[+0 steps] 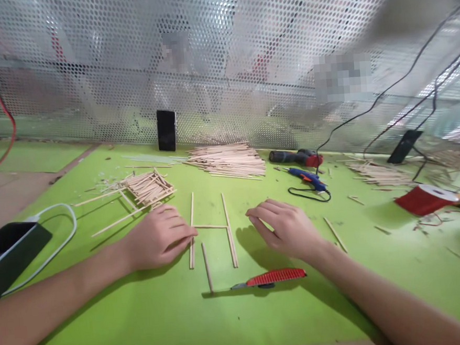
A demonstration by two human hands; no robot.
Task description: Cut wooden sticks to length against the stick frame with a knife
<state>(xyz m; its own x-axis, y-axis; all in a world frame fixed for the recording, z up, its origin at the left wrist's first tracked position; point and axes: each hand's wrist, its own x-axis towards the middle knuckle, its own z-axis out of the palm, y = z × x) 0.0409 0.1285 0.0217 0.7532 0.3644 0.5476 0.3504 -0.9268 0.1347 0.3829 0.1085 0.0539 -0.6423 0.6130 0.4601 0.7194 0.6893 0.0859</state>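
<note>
My left hand [161, 237] rests low over the table, its thumb and index fingertip closed on the left upright of an H-shaped frame of thin wooden sticks [230, 241]. A short crosspiece [210, 226] joins the two uprights. To the right of the frame, my right hand [283, 224] is held above the table with thumb and fingers apart, holding nothing. Nearer to me, a loose wooden stick [207, 267] touches the blade of a red-handled utility knife [276, 277]. Left of my left hand lies a small built stick structure [146, 189], with longer sticks projecting from it.
A pile of sticks [229, 160] lies at the back, beside a propped phone [166, 130]. A blue glue gun [305, 176] and a black-and-red tool [294, 156] sit at back right. Further right is a red ribbon spool [423, 199]. Perforated metal mesh [129, 90] borders the green table.
</note>
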